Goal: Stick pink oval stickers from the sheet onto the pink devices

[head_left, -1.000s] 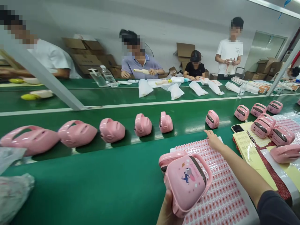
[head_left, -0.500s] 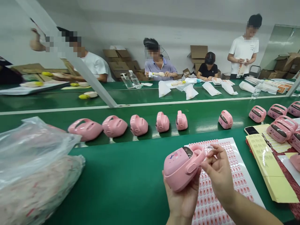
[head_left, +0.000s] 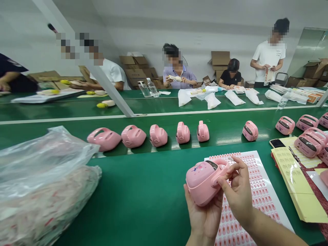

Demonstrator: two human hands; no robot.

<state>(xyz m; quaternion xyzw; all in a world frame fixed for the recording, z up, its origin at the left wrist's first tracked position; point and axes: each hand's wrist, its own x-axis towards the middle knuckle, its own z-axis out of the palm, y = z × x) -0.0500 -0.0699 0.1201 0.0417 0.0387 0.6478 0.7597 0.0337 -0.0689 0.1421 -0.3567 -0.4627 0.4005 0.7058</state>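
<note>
My left hand [head_left: 202,218] cradles a pink plastic case [head_left: 203,181] with a printed cartoon lid and a loop handle, just above the sticker sheet. My right hand [head_left: 239,191] pinches the handle's upper corner between thumb and fingers; anything small between them is hidden. The sheet of pink oval stickers [head_left: 258,201] lies on the green belt under both hands. A row of pink cases [head_left: 153,135] stands farther off, beyond my reach of the sheet.
A bulging clear plastic bag [head_left: 46,181] lies on the belt at left. At right are yellow label sheets [head_left: 292,177], a phone [head_left: 277,143] and more pink cases [head_left: 307,142]. Beyond a raised green belt [head_left: 205,111], several people work among white pouches, bottles and cardboard boxes [head_left: 135,70].
My right hand has gone from the sticker sheet up to the case's handle, and the case has turned in my left hand. The view has swung left, bringing the plastic bag in.
</note>
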